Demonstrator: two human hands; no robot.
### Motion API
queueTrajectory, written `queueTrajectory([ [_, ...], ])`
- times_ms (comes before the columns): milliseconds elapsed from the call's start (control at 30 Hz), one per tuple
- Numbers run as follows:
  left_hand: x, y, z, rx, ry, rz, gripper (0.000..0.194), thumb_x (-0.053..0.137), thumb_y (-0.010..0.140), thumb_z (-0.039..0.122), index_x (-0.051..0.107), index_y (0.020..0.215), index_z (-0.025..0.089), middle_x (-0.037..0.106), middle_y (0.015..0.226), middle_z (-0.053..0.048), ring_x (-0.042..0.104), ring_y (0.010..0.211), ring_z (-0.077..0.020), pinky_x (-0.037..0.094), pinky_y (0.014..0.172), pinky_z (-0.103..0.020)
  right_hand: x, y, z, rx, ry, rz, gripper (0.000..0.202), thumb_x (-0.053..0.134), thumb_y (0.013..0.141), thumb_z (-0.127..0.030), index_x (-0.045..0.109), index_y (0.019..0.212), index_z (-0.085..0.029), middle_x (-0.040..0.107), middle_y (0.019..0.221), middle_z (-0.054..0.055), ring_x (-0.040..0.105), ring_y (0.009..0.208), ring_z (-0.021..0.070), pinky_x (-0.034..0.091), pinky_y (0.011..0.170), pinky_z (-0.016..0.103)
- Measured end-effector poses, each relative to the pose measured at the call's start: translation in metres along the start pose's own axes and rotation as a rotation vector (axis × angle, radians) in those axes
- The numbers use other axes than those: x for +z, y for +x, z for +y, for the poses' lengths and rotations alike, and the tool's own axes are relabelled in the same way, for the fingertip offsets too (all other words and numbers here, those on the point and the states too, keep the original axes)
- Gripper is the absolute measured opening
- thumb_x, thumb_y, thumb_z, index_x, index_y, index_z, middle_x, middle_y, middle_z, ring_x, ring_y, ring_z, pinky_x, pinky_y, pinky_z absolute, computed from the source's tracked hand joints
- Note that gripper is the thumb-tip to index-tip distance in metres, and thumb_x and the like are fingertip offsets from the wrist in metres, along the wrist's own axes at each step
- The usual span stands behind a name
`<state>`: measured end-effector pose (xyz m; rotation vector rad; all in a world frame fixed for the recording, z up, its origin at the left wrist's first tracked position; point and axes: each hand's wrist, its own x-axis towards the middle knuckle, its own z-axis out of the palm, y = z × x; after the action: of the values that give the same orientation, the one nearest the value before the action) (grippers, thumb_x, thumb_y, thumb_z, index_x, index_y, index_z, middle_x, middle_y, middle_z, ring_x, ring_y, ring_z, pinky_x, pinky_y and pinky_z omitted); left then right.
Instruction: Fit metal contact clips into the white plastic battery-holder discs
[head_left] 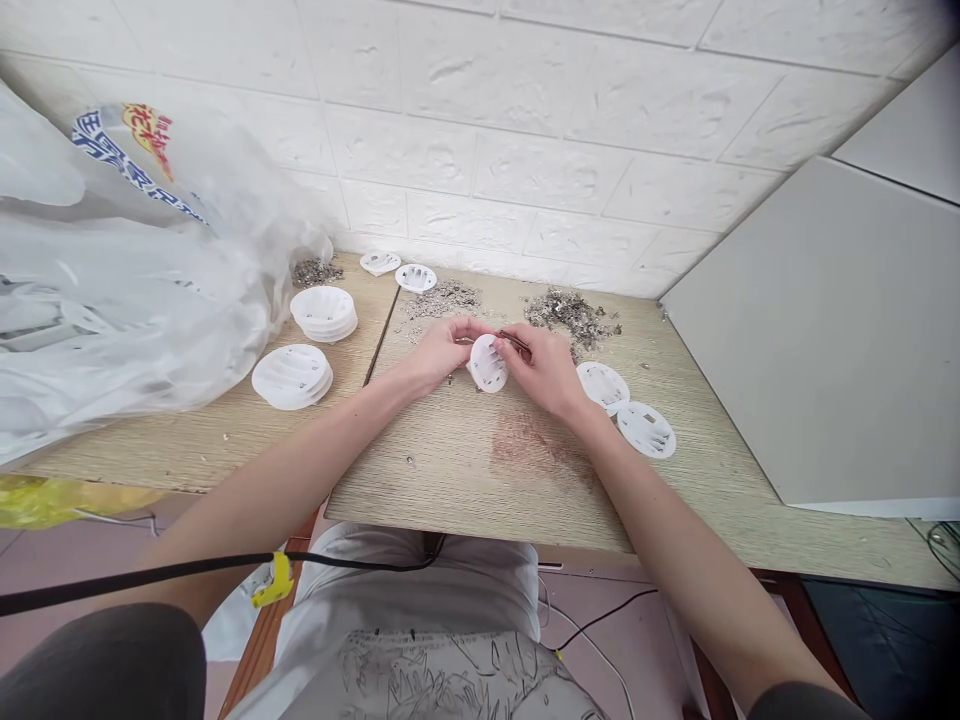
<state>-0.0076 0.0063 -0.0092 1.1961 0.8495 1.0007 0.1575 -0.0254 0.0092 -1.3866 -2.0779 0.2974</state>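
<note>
a white disc is held between two hands at the table

the white disc (489, 365) is held at the middle of the table (450, 470), with its face tilted toward the body, probably so that it can be seen well. its left edge is gripped by the left hand (442, 350). in the closed right hand (546, 372), a thin dark tool (515, 341), perhaps tweezers, is gripped near the disc's upper edge; its tip cannot be made out. just behind the hands, a dark heap of small metal pieces (574, 317) and a paler heap (446, 298) are spread, seemingly for easy reach. two loose discs (646, 430) are laid beside the right forearm; at the left, two stacks of discs (291, 376) are kept apart, perhaps to save working space. the wood-grain surface is marked by a reddish stain (529, 445). a large plastic bag (135, 300) is placed at the left, and behind everything a white brick-patterned wall (525, 100) is seen.
</note>
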Motion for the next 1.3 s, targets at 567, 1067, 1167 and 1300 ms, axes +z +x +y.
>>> queueTrajectory([
  [567,0.004,-0.005,0.011,-0.007,-0.052,-0.058,0.031,0.069,0.078,0.043,0.067,0.088,0.014,0.066,0.080,-0.003,0.060,0.069,-0.0117,0.049,0.062,-0.024,-0.004,0.002,0.001,0.073,-0.022,0.041,0.028,0.049,0.091,-0.034,0.056,0.069,-0.018,0.057,0.062,0.001,0.043,0.057,0.0133,0.029,0.058,0.027],
  [1067,0.002,-0.003,0.004,0.081,0.265,-0.074,0.022,0.073,0.068,0.022,0.067,0.087,0.014,0.068,0.078,-0.003,0.060,0.068,-0.0117,0.046,0.064,-0.025,-0.003,0.001,0.001,0.051,-0.065,0.006,0.026,0.050,0.088,-0.033,0.055,0.067,-0.018,0.057,0.062,0.002,0.044,0.057,0.0134,0.028,0.057,0.027],
  [1167,0.002,-0.004,0.005,0.083,0.285,-0.085,0.021,0.072,0.069,0.024,0.067,0.087,0.014,0.067,0.076,-0.002,0.059,0.066,-0.0117,0.045,0.063,-0.025,-0.003,0.001,0.000,0.058,-0.065,-0.002,0.026,0.050,0.088,-0.032,0.054,0.066,-0.018,0.056,0.061,0.001,0.044,0.057,0.0134,0.028,0.057,0.027],
  [1300,0.000,-0.004,0.004,0.107,0.330,-0.068,0.022,0.072,0.069,0.026,0.067,0.087,0.014,0.068,0.079,-0.004,0.061,0.070,-0.0132,0.045,0.064,-0.026,-0.003,0.001,-0.001,0.065,-0.060,-0.008,0.027,0.050,0.088,-0.032,0.054,0.065,-0.018,0.054,0.059,0.001,0.043,0.056,0.0134,0.028,0.056,0.027],
])
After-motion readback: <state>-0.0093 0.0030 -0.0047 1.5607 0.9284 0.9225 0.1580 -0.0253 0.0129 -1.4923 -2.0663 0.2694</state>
